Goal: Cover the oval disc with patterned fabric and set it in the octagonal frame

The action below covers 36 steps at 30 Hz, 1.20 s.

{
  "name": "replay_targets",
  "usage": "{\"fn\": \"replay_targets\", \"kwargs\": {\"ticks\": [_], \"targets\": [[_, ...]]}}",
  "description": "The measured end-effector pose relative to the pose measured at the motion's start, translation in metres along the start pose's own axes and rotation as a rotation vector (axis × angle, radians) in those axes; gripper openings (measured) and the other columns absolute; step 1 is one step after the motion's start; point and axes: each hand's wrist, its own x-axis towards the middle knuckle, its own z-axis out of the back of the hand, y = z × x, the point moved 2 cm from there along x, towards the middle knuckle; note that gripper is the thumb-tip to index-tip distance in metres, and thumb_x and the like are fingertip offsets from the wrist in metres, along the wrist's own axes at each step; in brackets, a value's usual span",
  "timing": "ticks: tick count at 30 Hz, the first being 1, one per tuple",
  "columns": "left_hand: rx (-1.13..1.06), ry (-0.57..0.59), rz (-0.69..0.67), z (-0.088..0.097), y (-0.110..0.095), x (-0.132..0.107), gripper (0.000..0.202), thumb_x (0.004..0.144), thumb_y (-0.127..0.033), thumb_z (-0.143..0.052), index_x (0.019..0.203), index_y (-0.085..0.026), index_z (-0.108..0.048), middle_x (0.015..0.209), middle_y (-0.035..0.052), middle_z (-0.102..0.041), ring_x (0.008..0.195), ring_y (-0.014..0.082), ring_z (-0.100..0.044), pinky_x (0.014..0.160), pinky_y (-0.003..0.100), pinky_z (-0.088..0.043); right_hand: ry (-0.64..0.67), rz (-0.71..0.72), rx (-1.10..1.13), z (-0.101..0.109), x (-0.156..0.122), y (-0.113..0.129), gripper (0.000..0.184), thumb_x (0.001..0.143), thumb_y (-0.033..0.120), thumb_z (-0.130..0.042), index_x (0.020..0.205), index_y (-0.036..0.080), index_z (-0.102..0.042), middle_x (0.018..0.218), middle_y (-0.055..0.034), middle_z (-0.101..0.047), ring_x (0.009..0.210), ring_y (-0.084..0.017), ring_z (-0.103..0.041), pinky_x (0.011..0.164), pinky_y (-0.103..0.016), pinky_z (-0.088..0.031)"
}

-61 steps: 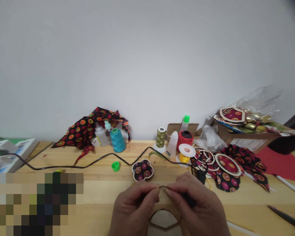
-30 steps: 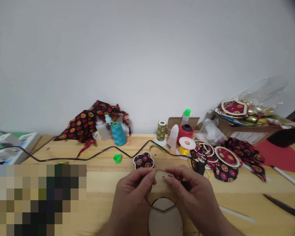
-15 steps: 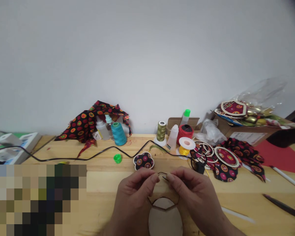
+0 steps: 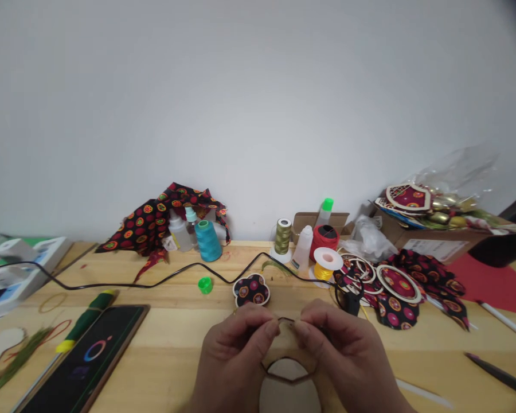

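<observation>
Both hands pinch a thin dark-edged frame (image 4: 290, 380) with an angular outline, held above the table. Its middle looks open, and part of a pale oval piece (image 4: 289, 396) on the table shows through it. My left hand (image 4: 239, 350) grips its upper left side between thumb and forefinger. Opposite it, my right hand (image 4: 343, 351) pinches the upper right side, fingertips a short gap from the left ones. The fingers hide much of the frame's sides. Just beyond my left hand lies a flower-shaped piece (image 4: 251, 289) covered in dark patterned fabric with a pale rim.
A black cable (image 4: 155, 283) crosses the table. Behind it stand a turquoise thread cone (image 4: 208, 241), an olive spool (image 4: 282, 236) and a white bottle (image 4: 302, 248). A phone (image 4: 92, 350) and screwdriver (image 4: 88, 315) lie left; fabric-covered ovals (image 4: 399, 283) and scissors (image 4: 499, 373) right.
The scene sits slightly lower in view as the head tilts. A dark tip that stuck out at my right fingertips no longer shows. Both hands keep their pinch on the frame.
</observation>
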Motion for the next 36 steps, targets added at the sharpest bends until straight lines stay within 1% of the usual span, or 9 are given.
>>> {"fn": "replay_targets", "kwargs": {"ticks": [3, 6, 11, 18, 20, 22, 27, 33, 36], "targets": [[-0.014, 0.021, -0.039, 0.0011, 0.0016, -0.0013, 0.007, 0.075, -0.022, -0.073, 0.069, -0.021, -0.076, 0.069, 0.0001, -0.065, 0.067, 0.012, -0.057, 0.062, 0.017, -0.046, 0.025, 0.069, -0.003, 0.001, -0.001, -0.0008, 0.021, 0.086, 0.029, -0.06, 0.068, 0.019, -0.062, 0.065, 0.0006, -0.057, 0.061, -0.013, -0.051, 0.056, -0.023, -0.042], [-0.027, 0.018, -0.054, 0.0018, 0.0021, -0.0022, 0.007, 0.076, -0.022, -0.073, 0.069, -0.022, -0.076, 0.069, 0.0, -0.065, 0.067, 0.0123, -0.058, 0.063, 0.018, -0.047, 0.049, 0.105, 0.001, 0.0019, -0.0012, -0.0017, 0.021, 0.087, 0.028, -0.059, 0.068, 0.019, -0.06, 0.066, 0.0007, -0.055, 0.062, -0.013, -0.051, 0.057, -0.024, -0.042], [-0.004, 0.071, -0.065, 0.0029, 0.0026, -0.0014, 0.008, 0.078, -0.023, -0.071, 0.073, -0.023, -0.077, 0.07, 0.0007, -0.066, 0.065, 0.0125, -0.059, 0.061, 0.018, -0.048, 0.047, 0.111, 0.026, 0.0013, -0.0011, -0.0025, 0.022, 0.087, 0.027, -0.059, 0.067, 0.02, -0.058, 0.065, 0.001, -0.053, 0.062, -0.013, -0.049, 0.057, -0.025, -0.041], [0.0, 0.073, -0.087, 0.004, 0.0016, -0.001, 0.008, 0.078, -0.022, -0.071, 0.073, -0.024, -0.076, 0.071, 0.0002, -0.067, 0.067, 0.0125, -0.06, 0.064, 0.018, -0.049, -0.034, 0.115, 0.092, -0.0038, -0.0037, -0.0072, 0.021, 0.085, 0.027, -0.061, 0.066, 0.02, -0.059, 0.064, 0.0012, -0.053, 0.06, -0.013, -0.048, 0.056, -0.025, -0.039], [-0.01, 0.074, -0.087, 0.0033, 0.0012, -0.001, 0.008, 0.079, -0.022, -0.071, 0.073, -0.025, -0.077, 0.07, 0.0, -0.066, 0.066, 0.0123, -0.059, 0.062, 0.018, -0.048, -0.033, 0.118, 0.089, -0.0034, -0.0037, -0.0066, 0.021, 0.085, 0.028, -0.061, 0.066, 0.02, -0.059, 0.064, 0.001, -0.053, 0.061, -0.013, -0.048, 0.056, -0.025, -0.04], [-0.016, 0.072, -0.082, 0.0031, 0.001, -0.0013, 0.008, 0.079, -0.022, -0.071, 0.073, -0.025, -0.077, 0.069, 0.0, -0.066, 0.064, 0.0123, -0.059, 0.061, 0.018, -0.048, -0.002, 0.119, 0.074, -0.0022, -0.003, -0.0048, 0.02, 0.085, 0.027, -0.061, 0.066, 0.02, -0.059, 0.065, 0.0007, -0.054, 0.061, -0.013, -0.05, 0.057, -0.025, -0.041], [-0.006, 0.072, -0.067, 0.0043, 0.0006, -0.0031, 0.008, 0.078, -0.022, -0.072, 0.072, -0.023, -0.076, 0.071, 0.0011, -0.066, 0.065, 0.0133, -0.059, 0.061, 0.019, -0.048, 0.027, 0.131, 0.053, 0.0008, -0.0017, -0.0007, 0.02, 0.086, 0.026, -0.06, 0.067, 0.02, -0.059, 0.066, 0.0005, -0.055, 0.062, -0.013, -0.05, 0.057, -0.025, -0.042], [-0.004, 0.05, -0.062, 0.0034, -0.0001, -0.0016, 0.008, 0.077, -0.023, -0.072, 0.07, -0.022, -0.077, 0.068, 0.0018, -0.066, 0.063, 0.014, -0.058, 0.059, 0.02, -0.048, -0.033, 0.133, 0.062, -0.0033, -0.0029, -0.0047, 0.023, 0.085, 0.029, -0.061, 0.064, 0.02, -0.058, 0.063, 0.0004, -0.054, 0.06, -0.013, -0.049, 0.056, -0.025, -0.041], [0.011, 0.05, -0.057, 0.0033, -0.0008, -0.0017, 0.008, 0.076, -0.023, -0.073, 0.07, -0.022, -0.077, 0.069, 0.0026, -0.066, 0.065, 0.0146, -0.059, 0.06, 0.021, -0.048, -0.042, 0.131, 0.06, -0.0043, -0.0031, -0.0056, 0.024, 0.085, 0.03, -0.061, 0.064, 0.02, -0.058, 0.063, 0.0004, -0.053, 0.06, -0.013, -0.049, 0.055, -0.025, -0.041]]}}
